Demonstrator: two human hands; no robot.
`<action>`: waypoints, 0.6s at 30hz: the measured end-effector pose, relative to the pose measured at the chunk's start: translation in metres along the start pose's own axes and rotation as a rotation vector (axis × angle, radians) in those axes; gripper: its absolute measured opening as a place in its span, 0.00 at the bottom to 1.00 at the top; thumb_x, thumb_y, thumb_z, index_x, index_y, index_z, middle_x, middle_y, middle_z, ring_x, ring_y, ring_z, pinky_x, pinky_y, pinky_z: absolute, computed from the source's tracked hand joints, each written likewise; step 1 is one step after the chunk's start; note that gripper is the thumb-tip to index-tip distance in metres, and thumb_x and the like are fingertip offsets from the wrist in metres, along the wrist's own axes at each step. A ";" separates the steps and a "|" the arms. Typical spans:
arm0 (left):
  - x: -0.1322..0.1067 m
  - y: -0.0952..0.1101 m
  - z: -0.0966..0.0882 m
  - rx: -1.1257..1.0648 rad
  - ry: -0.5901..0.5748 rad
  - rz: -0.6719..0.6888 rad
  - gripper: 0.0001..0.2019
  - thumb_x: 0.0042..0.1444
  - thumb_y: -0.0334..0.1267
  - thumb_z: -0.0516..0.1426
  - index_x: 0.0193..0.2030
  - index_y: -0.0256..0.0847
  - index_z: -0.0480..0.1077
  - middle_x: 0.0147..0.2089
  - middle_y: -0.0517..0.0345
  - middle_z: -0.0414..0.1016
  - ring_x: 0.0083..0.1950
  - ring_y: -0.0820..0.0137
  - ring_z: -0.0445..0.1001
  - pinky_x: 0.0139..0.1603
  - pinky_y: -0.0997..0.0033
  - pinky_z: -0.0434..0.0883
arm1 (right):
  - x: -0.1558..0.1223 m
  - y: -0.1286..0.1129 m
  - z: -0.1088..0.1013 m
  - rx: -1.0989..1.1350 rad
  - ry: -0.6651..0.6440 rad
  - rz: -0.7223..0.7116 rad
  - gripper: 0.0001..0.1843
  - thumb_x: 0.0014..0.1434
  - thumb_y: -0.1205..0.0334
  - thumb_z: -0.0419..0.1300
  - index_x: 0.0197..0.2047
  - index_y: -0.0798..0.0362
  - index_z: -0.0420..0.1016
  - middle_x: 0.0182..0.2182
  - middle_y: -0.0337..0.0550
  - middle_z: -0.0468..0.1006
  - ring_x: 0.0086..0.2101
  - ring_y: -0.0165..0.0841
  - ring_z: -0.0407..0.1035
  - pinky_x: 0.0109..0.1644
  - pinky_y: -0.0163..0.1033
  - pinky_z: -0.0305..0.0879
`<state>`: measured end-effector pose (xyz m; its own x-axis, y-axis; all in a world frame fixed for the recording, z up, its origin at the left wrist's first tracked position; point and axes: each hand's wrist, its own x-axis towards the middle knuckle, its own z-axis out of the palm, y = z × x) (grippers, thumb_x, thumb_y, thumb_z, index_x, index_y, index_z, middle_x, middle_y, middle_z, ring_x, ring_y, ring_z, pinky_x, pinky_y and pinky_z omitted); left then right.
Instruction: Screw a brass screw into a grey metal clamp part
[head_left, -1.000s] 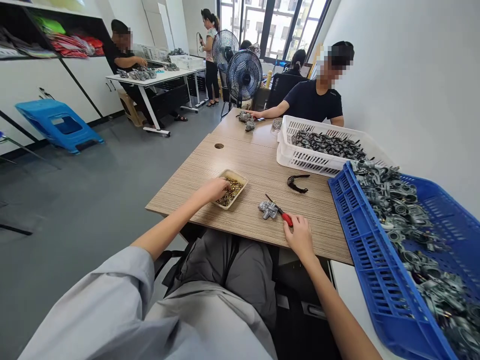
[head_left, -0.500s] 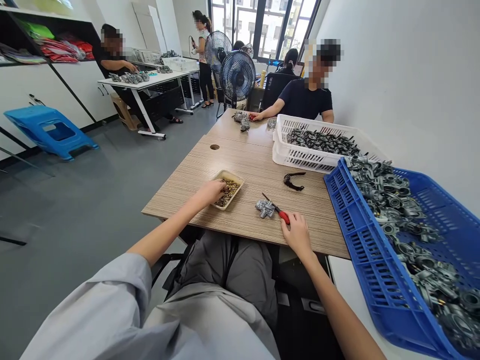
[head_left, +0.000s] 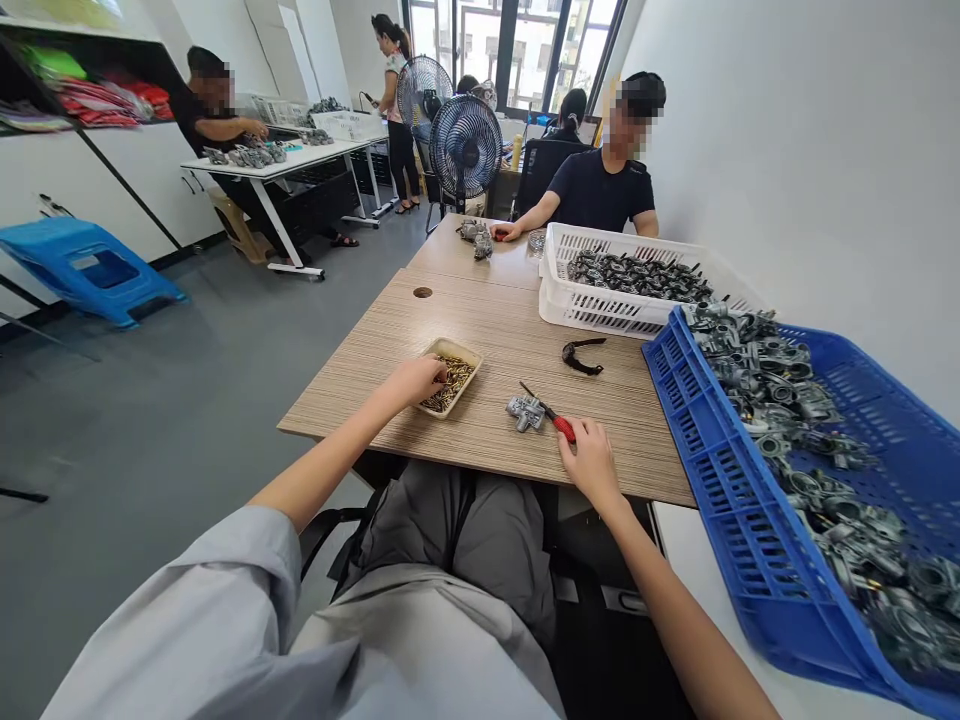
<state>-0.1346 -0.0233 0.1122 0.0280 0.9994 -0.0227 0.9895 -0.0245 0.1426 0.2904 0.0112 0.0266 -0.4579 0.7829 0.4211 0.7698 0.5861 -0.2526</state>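
My left hand point(head_left: 420, 381) reaches over the near-left side of a cream tray point(head_left: 475, 357) filled with small brass parts point(head_left: 454, 384). Its fingers are curled together among them; whatever is between the fingertips is hidden. On the right, my right hand point(head_left: 591, 458) is closed round the red handle of a screwdriver point(head_left: 562, 428), which rests low over the tabletop with its dark shaft pointing away and left. Just left of the shaft lies a grey metal carburetor body point(head_left: 525, 412), touched by neither hand.
A black wristwatch point(head_left: 582, 357) lies beyond the screwdriver. A white crate point(head_left: 592, 308) of dark parts and a blue crate point(head_left: 712, 480) of metal carburetor bodies stand to the right. Across the table point(head_left: 375, 350) sits a co-worker point(head_left: 604, 195), one hand near more metal parts point(head_left: 477, 240).
The whole view has shifted slightly. My left hand stays in the tray with its fingers among the brass parts, and my right hand keeps hold of the screwdriver.
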 end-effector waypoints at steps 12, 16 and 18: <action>0.003 0.002 0.002 0.043 0.043 -0.001 0.08 0.68 0.37 0.58 0.44 0.44 0.80 0.53 0.49 0.83 0.49 0.59 0.83 0.43 0.67 0.73 | 0.002 -0.005 -0.002 0.010 -0.003 0.017 0.18 0.77 0.58 0.55 0.64 0.52 0.79 0.51 0.56 0.80 0.52 0.51 0.71 0.58 0.52 0.69; -0.001 0.000 -0.012 0.041 0.097 -0.036 0.07 0.68 0.39 0.59 0.44 0.44 0.79 0.51 0.50 0.83 0.48 0.59 0.82 0.43 0.66 0.73 | 0.003 -0.008 -0.005 -0.007 -0.023 0.029 0.18 0.77 0.59 0.56 0.63 0.52 0.79 0.51 0.55 0.80 0.52 0.50 0.71 0.57 0.51 0.68; -0.003 0.000 -0.023 0.044 0.153 -0.063 0.08 0.69 0.41 0.58 0.45 0.44 0.79 0.50 0.50 0.82 0.47 0.59 0.82 0.43 0.66 0.73 | 0.004 -0.009 -0.006 -0.006 -0.027 0.037 0.17 0.77 0.59 0.56 0.63 0.51 0.79 0.52 0.55 0.80 0.52 0.50 0.71 0.57 0.51 0.68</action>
<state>-0.1375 -0.0254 0.1354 -0.0532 0.9913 0.1208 0.9940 0.0409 0.1019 0.2848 0.0076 0.0359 -0.4407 0.8095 0.3878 0.7889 0.5554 -0.2629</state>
